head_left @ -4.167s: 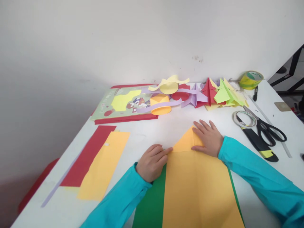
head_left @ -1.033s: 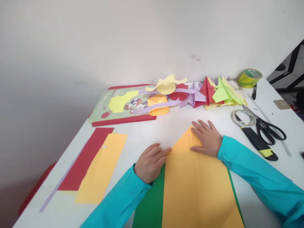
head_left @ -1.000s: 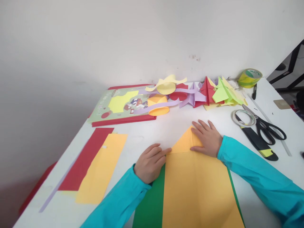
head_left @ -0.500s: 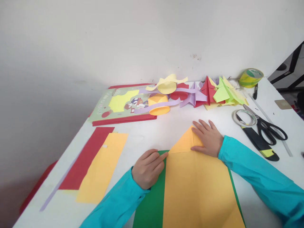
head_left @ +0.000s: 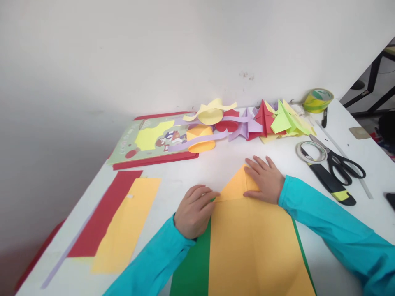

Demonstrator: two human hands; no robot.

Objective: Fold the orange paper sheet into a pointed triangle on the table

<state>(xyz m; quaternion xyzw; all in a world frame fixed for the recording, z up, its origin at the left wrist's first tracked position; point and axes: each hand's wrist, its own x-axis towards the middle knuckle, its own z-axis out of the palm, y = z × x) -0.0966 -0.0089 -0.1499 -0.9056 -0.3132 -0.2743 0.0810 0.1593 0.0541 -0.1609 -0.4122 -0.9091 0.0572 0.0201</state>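
Observation:
A sheet of orange paper (head_left: 240, 246) lies over green paper (head_left: 193, 263), its far edge folded into a pointed flap with a vertical crease down the middle. My right hand (head_left: 266, 181) rests flat on the right part of the flap, fingers spread near its tip. At the flap's left corner, my left hand (head_left: 196, 209) is closed, thumb and fingers pinched together on the paper's edge. Its fingertips partly hide the green paper's upper corner.
Red paper (head_left: 101, 222) and an orange piece (head_left: 129, 226) lie left. Behind are a picture folder (head_left: 129, 144), paper rings (head_left: 202, 146) and folded paper shapes (head_left: 263, 119). Scissors (head_left: 339, 164), a tape roll (head_left: 311, 153), a cutter (head_left: 330, 183) and yellow tape (head_left: 317, 100) sit right.
My left hand has shifted slightly up and its extended finger has curled in with the others at the flap's corner. My right hand stays on the flap. The view has turned slightly.

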